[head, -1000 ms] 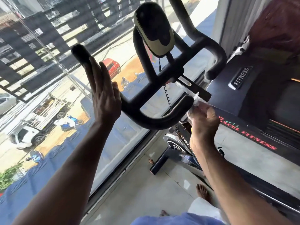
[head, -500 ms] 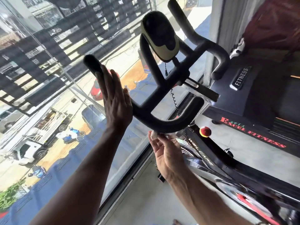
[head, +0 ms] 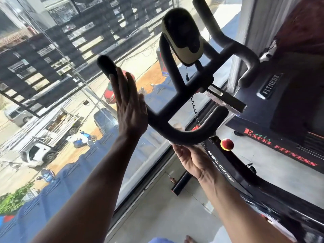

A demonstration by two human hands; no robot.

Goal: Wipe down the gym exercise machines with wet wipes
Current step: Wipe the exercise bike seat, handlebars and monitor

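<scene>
1. The left hand (head: 130, 109) is flat, fingers straight and together, resting against the left horn of the handlebar (head: 184, 135); it grasps nothing.
2. The right hand (head: 192, 159) reaches up from below, palm up, fingers touching the underside of the handlebar's near loop. Any wipe there is hidden; I cannot tell whether the fingers pinch one.
3. The bike (head: 245, 186) runs down to the right under that wrist.
4. The console (head: 184, 37) sits above the bars.
5. A red knob (head: 226, 144) lies just right of the right hand.

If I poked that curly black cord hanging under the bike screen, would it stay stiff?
Probably not. The curly cord is thin and hangs loose between the console and the frame, so it would likely sway and stretch springily. It looks light, so a poke should move it easily.
</scene>
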